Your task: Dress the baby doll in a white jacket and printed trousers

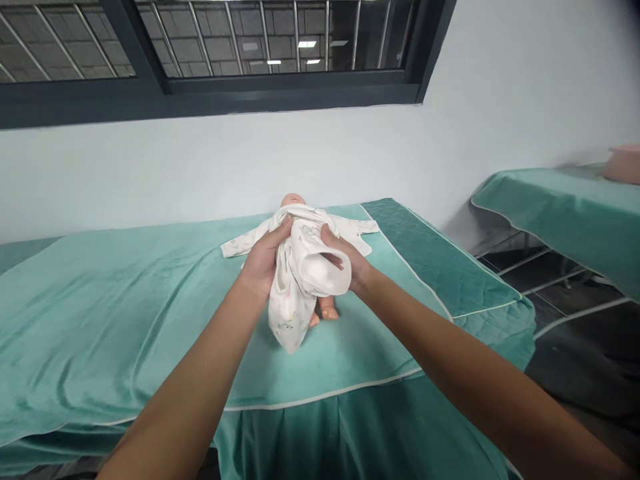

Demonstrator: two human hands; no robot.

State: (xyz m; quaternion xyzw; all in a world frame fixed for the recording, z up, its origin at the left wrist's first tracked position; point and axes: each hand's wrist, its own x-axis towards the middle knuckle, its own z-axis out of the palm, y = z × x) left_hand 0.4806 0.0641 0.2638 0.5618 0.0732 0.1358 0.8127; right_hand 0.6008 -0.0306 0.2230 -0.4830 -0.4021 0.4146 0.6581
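Note:
A baby doll (293, 199) lies on its back on the green bed, with its head toward the wall and its bare feet (328, 309) toward me. Spread out at the doll's chest is a small white printed shirt (243, 245), its sleeves stretched to both sides. Above the doll's middle I hold a pair of white printed baby pants (291, 313), bunched up. My left hand (264, 261) grips the left side of the bunch, thumb on top. My right hand (350, 259) grips the other side, its fingers partly inside a wide opening. The cloth hides most of the doll's body.
The green velvet bed cover (125, 320) has a pale-piped mat edge and hangs down in front. A second green bed (565, 200) with a metal frame stands at the right, bearing a pink basin (624, 165). A white wall and barred window (280, 40) rise behind.

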